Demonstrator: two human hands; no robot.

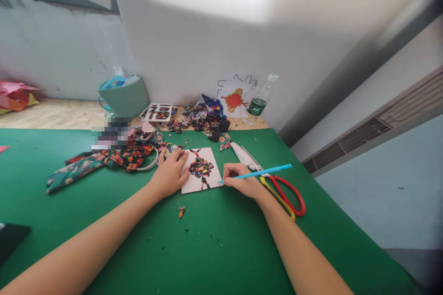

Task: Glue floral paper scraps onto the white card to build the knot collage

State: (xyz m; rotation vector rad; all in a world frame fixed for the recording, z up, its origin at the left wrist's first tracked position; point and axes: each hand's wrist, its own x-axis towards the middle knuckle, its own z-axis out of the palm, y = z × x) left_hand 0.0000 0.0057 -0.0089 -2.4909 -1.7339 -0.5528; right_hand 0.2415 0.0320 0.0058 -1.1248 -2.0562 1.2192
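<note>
A white square card [215,166] bearing a knot-shaped collage of dark floral fabric scraps [200,168] lies on the green table mat. My left hand [170,173] rests with fingers spread over the card's left edge. In my right hand [242,179] a light blue pencil [263,172] is pinched, its tip at the card's lower right side. Scissors [285,196] with red and yellow handles lie just right of that hand, partly behind its wrist. Beside their blades is a white glue tube [242,154]. A small orange scrap [182,212] sits below the card.
Floral fabric pieces [117,156] and a roll of tape [149,162] lie left of the card. Behind are a teal mug [126,97], another decorated card [159,112], a scrap pile [204,115], a red knot drawing [235,99] and a water bottle [259,101] against the wall.
</note>
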